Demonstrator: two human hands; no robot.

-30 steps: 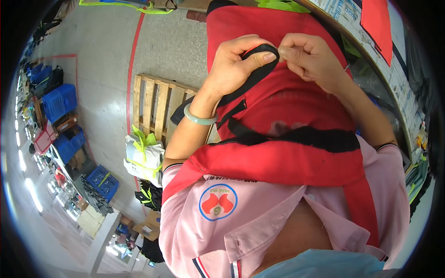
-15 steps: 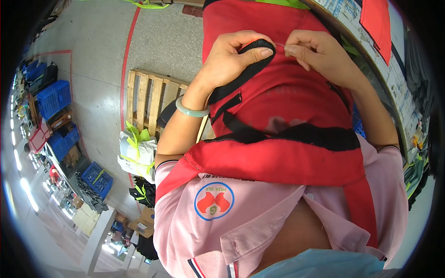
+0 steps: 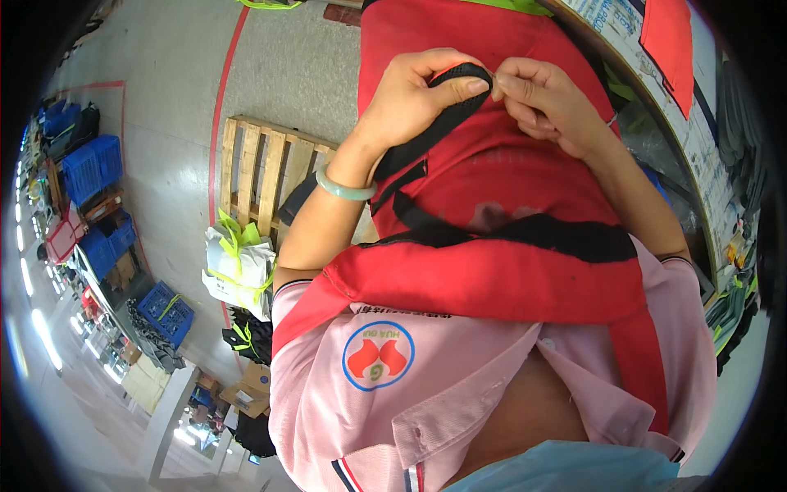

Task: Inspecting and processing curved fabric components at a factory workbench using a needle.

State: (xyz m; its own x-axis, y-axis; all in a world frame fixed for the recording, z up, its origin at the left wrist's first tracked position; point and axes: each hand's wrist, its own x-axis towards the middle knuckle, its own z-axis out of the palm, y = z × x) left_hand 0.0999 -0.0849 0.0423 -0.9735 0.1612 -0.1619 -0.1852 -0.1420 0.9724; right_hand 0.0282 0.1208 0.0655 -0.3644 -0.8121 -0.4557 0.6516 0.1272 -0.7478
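Over my lap, my left hand [image 3: 414, 98] is closed on a black mesh fabric strap [image 3: 449, 121] with a reddish-orange edge. The thumb presses on the strap near its folded upper end, and the rest slants down to the left across my red apron [image 3: 525, 176]. My right hand [image 3: 545, 102] is closed in a pinch right beside that end, its fingertips close to the left hand's. Between them is a thin pale thread, mostly hidden by the fingers now; the earlier picture shows it as a short taut line.
To my right stands a table [image 3: 656, 143] with a bright red fabric piece [image 3: 668, 53] on it. On the floor at left lie a wooden pallet [image 3: 266, 164] and a white bundle tied with yellow-green strips [image 3: 238, 271]. Blue crates [image 3: 90, 170] stand farther left.
My right hand has moved left, right up to the strap's end, and its fingers have curled in more. The gap bridged by the thread has narrowed. My left hand keeps its hold.
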